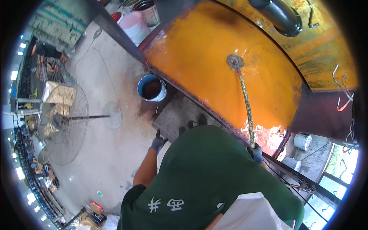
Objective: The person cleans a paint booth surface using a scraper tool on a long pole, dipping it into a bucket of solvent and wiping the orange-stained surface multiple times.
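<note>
My right hand, in a grey glove, is closed round the near end of a long, mottled pole with a round head. The head rests at the surface of the orange liquid, which looks like paint, in a wide tank. Small ripples show round the head. My left hand, also gloved, hangs out to the left with thumb and fingers apart, holding nothing. Above the tank's far right side is a black flanged pipe.
A blue-rimmed bucket with dark contents stands beside the tank. Pink and white buckets sit farther off. Metal hooks hang at the right. A large fan stands on the left, and another person is far left.
</note>
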Tool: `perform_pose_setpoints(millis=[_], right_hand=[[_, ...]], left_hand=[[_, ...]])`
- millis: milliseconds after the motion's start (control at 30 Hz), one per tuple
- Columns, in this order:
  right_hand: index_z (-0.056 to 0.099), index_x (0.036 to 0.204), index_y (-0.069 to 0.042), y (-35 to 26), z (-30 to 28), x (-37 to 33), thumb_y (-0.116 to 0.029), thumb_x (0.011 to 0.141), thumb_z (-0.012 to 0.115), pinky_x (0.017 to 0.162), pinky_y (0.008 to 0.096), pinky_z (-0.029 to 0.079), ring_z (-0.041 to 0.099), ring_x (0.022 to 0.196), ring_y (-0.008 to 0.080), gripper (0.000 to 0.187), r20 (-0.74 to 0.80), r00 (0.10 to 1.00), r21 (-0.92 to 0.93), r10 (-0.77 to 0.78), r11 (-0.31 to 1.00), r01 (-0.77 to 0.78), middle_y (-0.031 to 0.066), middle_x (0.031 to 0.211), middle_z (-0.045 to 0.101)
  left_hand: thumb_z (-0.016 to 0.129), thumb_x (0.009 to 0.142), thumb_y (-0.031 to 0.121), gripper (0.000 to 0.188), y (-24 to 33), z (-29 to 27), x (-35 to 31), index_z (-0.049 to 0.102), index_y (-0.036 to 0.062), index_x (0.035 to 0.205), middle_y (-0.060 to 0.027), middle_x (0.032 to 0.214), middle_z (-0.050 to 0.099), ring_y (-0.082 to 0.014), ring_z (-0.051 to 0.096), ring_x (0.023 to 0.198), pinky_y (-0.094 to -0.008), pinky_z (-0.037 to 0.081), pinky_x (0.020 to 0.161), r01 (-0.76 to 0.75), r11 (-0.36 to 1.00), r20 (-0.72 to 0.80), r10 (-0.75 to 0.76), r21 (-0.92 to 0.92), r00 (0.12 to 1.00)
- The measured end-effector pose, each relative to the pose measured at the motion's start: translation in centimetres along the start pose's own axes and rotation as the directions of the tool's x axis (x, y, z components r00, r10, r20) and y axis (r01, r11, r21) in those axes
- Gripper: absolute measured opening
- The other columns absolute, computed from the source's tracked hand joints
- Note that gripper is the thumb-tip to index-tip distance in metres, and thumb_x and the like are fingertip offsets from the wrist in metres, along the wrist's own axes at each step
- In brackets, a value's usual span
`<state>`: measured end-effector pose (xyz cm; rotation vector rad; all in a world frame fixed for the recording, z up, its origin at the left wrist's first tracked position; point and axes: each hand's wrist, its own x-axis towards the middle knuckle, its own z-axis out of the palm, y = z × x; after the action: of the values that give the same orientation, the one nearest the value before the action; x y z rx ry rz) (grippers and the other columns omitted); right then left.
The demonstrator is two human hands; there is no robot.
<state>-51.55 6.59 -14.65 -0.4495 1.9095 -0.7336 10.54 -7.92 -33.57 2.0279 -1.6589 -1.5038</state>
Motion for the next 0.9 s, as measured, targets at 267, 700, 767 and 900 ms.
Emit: perform_pose_setpoints(millis=[267,700,767,900], right_hand=[[0.059,0.112,-0.003,-1.8,4.4,-5.4,-0.001,0.079,0.069,0.04,0.026,0.043,0.053,0.045,0.0104,0.035,0.034,0.999,0.059,-0.017,0.998,0.015,0.0017,0.072,0.06],[0.056,0.12,-0.003,-4.9,11.1,-6.7,-0.006,0.079,0.072,0.041,0.0253,0.045,0.056,0.048,0.0097,0.044,0.192,0.951,-0.035,-0.241,0.967,0.252,0.0034,0.074,0.061],[0.057,0.121,-0.004,-2.5,10.7,-5.7,-0.013,0.078,0.075,0.044,0.028,0.048,0.058,0.051,0.0119,0.048,0.173,0.957,0.029,-0.234,0.972,0.233,0.0045,0.073,0.063],[0.047,0.133,-0.004,-1.3,9.9,-7.1,-0.029,0.073,0.079,0.074,0.0369,0.053,0.066,0.082,0.0274,0.073,0.147,0.902,-0.342,-0.407,0.835,0.432,0.0146,0.093,0.068]], left_hand=[[0.063,0.085,0.035,0.038,22.6,-1.2,6.2,0.065,0.0082,0.112,-0.0235,0.102,0.065,-0.0348,0.062,0.102,-0.0381,0.049,0.088,-0.764,0.423,0.616,0.453,0.488,0.644],[0.076,0.076,0.039,0.05,39.6,13.4,3.7,0.067,-0.002,0.103,-0.0157,0.096,0.069,-0.0222,0.064,0.083,-0.0351,0.05,0.075,0.14,0.877,0.531,0.144,-0.459,0.835],[0.079,0.074,0.036,0.048,39.9,13.0,3.1,0.069,-0.0014,0.101,-0.0156,0.097,0.07,-0.0232,0.066,0.083,-0.035,0.051,0.075,-0.033,0.975,0.373,0.115,-0.219,0.921],[0.083,0.069,0.025,0.036,36.0,17.1,4.6,0.071,0.0,0.092,-0.0125,0.086,0.071,-0.0232,0.066,0.072,-0.0351,0.052,0.066,0.011,0.883,0.314,0.156,-0.47,0.937]])
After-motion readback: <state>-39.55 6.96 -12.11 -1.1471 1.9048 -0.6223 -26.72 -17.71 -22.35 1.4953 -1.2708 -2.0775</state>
